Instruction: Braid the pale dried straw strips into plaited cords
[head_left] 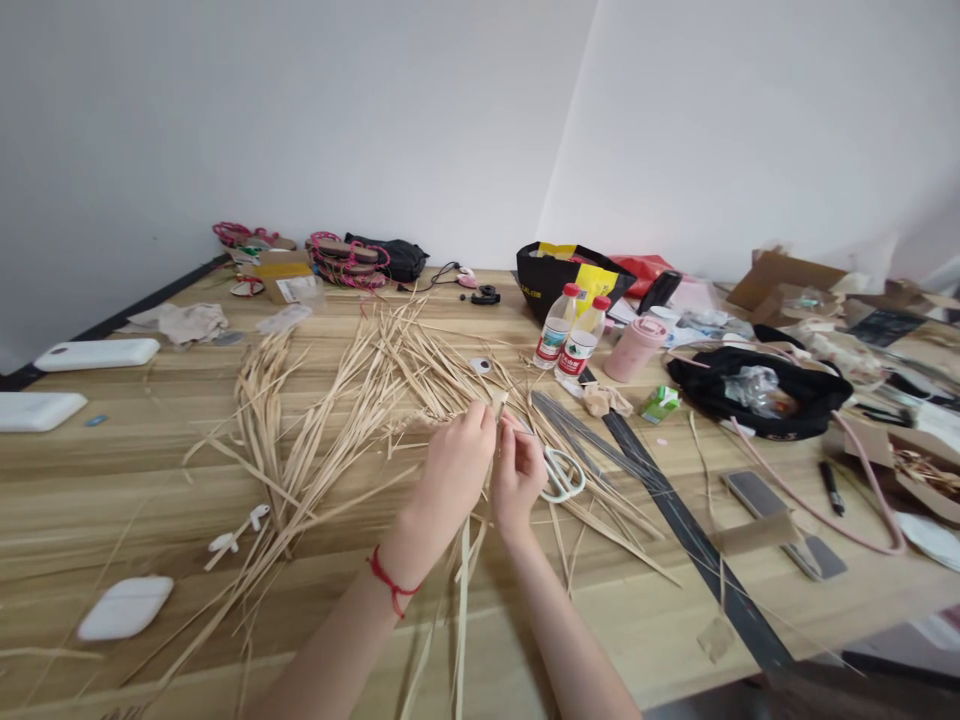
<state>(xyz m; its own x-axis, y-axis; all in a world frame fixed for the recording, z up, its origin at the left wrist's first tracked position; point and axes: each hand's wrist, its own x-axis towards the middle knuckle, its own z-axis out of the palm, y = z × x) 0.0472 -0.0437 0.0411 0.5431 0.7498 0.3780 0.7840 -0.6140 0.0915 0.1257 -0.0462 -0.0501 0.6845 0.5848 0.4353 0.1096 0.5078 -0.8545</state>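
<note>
My left hand (pixel 459 455), with a red cord on its wrist, is closed around a pale flat straw strip (pixel 463 600) that hangs below toward the table's front edge. Close against it, my right hand (pixel 517 470) pinches the same small bit of straw between thumb and fingers. The tips of both hands meet, so the exact hold is partly hidden. Loose straw strips (pixel 337 430) spread over the table on the left and behind the hands. Scissors with pale handles (pixel 562 475) lie just right of my right hand.
Two water bottles (pixel 577 340), a pink cup (pixel 636 348) and a black-yellow bag (pixel 574 275) stand behind right. A black pouch (pixel 757 390) and a phone (pixel 784 522) lie at right. White earbuds (pixel 238 530) and their case (pixel 126 607) are at left.
</note>
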